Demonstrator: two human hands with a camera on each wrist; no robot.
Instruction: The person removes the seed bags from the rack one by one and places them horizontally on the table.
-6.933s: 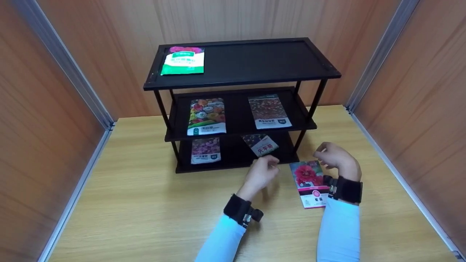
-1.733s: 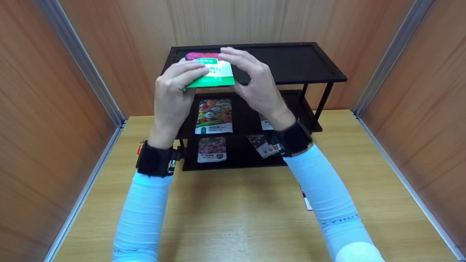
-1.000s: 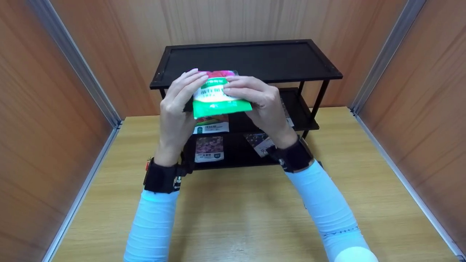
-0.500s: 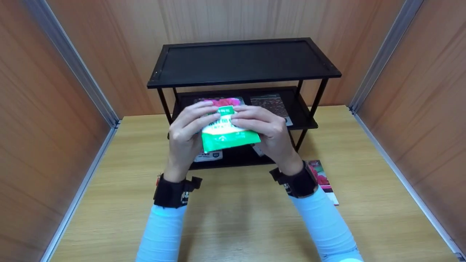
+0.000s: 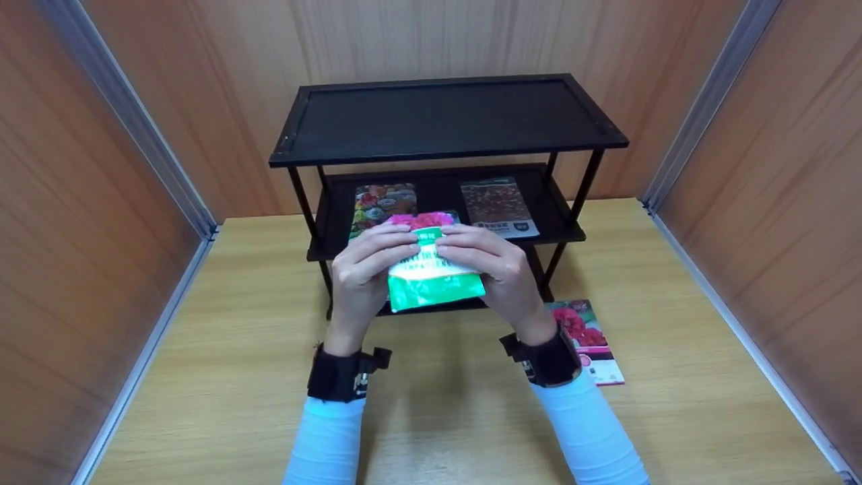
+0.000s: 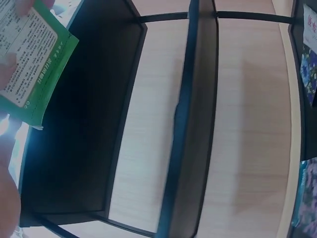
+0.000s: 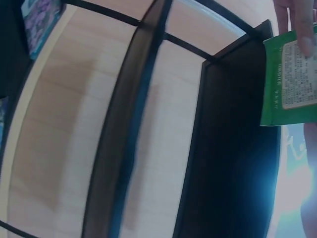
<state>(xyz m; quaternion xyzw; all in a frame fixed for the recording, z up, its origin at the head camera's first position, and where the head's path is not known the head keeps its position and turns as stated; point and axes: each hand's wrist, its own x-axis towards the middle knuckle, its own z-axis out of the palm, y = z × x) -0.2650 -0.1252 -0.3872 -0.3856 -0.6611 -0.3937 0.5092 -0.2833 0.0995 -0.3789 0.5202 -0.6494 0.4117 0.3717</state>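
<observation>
Green and white, the packet (image 5: 436, 289) sits between both hands (image 5: 366, 273) (image 5: 497, 269) — pinched by each.

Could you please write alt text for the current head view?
A person's left hand and right hand hold a green-and-white packet in front of a black three-tier shelf. A multicoloured flower packet and a brownish packet lie on its middle tier; a red-flowered packet lies on the wooden table at right.
</observation>
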